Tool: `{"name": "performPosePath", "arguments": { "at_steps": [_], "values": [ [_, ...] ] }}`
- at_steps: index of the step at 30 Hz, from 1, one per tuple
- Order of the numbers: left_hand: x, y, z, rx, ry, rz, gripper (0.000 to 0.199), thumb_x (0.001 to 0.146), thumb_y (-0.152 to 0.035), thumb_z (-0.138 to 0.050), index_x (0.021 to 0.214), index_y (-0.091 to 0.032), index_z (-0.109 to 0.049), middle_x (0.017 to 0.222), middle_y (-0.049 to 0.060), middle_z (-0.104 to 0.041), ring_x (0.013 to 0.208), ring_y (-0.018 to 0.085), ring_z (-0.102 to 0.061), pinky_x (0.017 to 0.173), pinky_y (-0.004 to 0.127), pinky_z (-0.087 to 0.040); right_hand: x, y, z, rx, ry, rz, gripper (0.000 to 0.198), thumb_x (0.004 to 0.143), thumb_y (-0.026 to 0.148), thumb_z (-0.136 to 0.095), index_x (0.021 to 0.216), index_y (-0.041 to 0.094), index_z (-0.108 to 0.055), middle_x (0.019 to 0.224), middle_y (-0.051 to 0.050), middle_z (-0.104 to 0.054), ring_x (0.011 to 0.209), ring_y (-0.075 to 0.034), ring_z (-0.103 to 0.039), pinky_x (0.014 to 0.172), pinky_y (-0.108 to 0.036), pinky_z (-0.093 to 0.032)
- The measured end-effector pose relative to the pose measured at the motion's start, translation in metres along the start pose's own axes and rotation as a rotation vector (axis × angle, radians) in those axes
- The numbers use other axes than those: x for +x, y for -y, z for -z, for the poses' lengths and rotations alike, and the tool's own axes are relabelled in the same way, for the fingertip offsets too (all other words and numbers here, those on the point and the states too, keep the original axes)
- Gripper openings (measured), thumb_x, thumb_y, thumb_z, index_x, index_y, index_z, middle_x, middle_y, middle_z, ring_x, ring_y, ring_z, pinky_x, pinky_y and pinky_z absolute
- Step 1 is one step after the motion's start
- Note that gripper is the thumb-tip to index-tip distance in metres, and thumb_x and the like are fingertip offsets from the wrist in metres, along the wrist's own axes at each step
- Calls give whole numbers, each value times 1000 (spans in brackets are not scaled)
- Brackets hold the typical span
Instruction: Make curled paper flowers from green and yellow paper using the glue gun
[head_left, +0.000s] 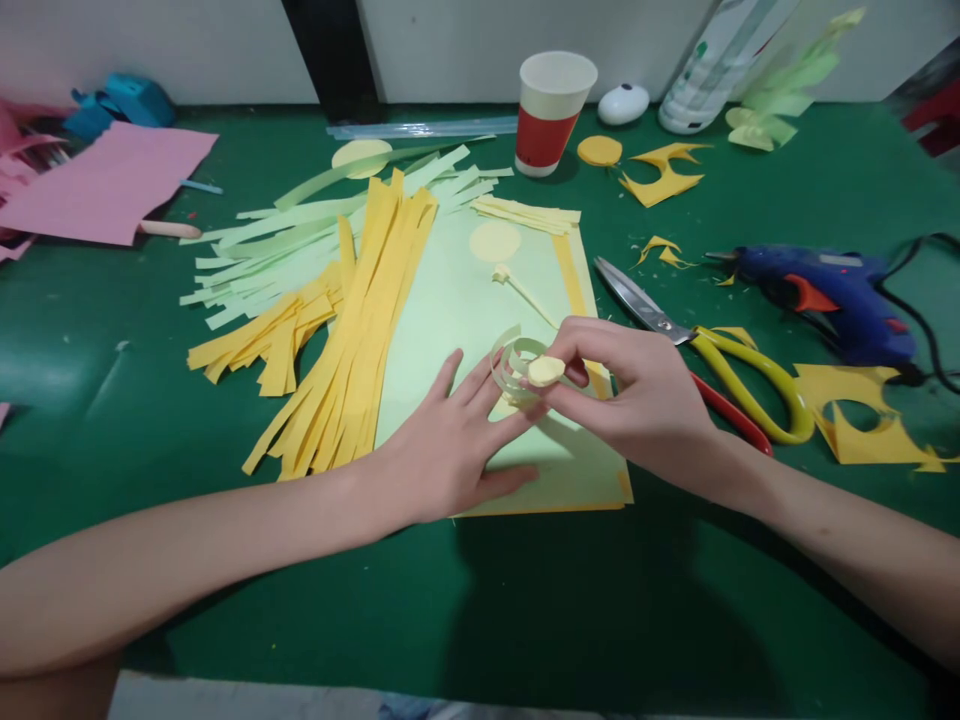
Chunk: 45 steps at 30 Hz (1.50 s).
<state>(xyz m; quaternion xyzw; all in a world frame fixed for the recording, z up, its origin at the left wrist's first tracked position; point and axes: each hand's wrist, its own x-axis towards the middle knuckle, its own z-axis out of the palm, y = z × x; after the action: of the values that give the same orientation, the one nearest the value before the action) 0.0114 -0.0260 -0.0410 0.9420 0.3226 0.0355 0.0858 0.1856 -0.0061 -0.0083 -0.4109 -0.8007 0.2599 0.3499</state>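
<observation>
Bare left hand [442,455], bare right hand [649,395], spot [823,531] on right forearm [862,565]

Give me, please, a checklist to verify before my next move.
1. Right hand pinches the yellow paper piece: ok.
2. Left hand is open over the green sheet: ok.
3. Curled green strip is fastened to the yellow paper piece: cannot tell.
4. Scissors lie well away from the right hand: not ok, they are close.
5. Glue gun lies apart from both hands: ok.

The right hand [637,385] pinches a pale yellow paper piece [546,371] near the spread left hand [457,440].
</observation>
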Motion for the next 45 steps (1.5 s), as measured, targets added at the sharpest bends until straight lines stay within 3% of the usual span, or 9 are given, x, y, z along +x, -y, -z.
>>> {"name": "performPosePath", "arguments": {
  "at_steps": [19,27,35,45],
  "values": [
    [0,0,2,-18,18,1,57,90,-46,-40,138,-17,-32,146,19,-26,134,36,-24,105,63,-18,0,3,0,-22,2,-23,18,75,12,-54,59,17,-48,55,5,-41,52,-6,-39,48,-19,-33],
    [-1,2,-1,-34,-19,-9,53,90,-47,-40,135,-18,-37,144,19,-30,134,35,-25,105,62,-18,0,7,5,-101,31,-2,13,73,8,-53,63,17,-55,57,4,-48,52,-6,-41,47,-19,-33],
    [-1,2,0,-36,1,-7,50,90,-46,-39,131,-17,-43,144,18,-31,135,36,-24,106,62,-17,-1,5,2,-196,-8,67,7,73,12,-57,71,18,-57,56,4,-40,49,-7,-34,45,-22,-28],
    [0,2,0,-40,-15,2,55,89,-46,-41,135,-17,-36,143,19,-33,135,36,-23,106,61,-16,0,4,4,-215,-22,68,3,74,16,-60,72,16,-57,57,4,-41,50,-7,-35,46,-23,-30]
  ]
}}
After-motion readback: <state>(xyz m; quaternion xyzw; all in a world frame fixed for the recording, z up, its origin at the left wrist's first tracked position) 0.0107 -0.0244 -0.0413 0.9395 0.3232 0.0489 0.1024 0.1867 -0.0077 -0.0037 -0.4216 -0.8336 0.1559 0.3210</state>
